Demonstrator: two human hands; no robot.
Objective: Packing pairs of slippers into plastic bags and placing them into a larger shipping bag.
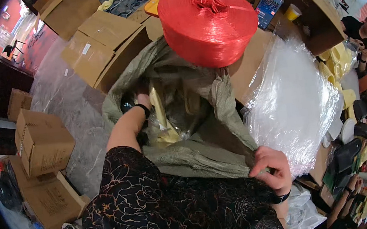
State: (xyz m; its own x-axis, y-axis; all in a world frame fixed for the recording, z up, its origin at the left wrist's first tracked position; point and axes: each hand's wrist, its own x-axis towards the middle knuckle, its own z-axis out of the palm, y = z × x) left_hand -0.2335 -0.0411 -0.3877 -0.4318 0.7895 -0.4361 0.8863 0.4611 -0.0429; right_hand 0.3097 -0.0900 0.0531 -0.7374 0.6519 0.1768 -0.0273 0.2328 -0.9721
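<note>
A large olive-green woven sack (193, 159) gapes in front of me. My left hand (144, 100) reaches down inside it at the left, beside a dark item in clear wrapping (128, 104); its fingers are hidden. Within the sack, next to that hand, lie pale yellow items in clear plastic (167, 132), whose kind I cannot make out. My right hand (270, 168) pinches the sack's rim at its near right corner, thumb and fingers closed on the fabric.
Beyond the sack stands a big roll of red plastic twine (209, 24). Clear plastic bags (289, 101) are stacked to the right, near a phone (269, 8) and a yellow cup (292, 12). Cardboard boxes (44, 140) stand at the left. Other people (359, 31) and several slippers are at the far right.
</note>
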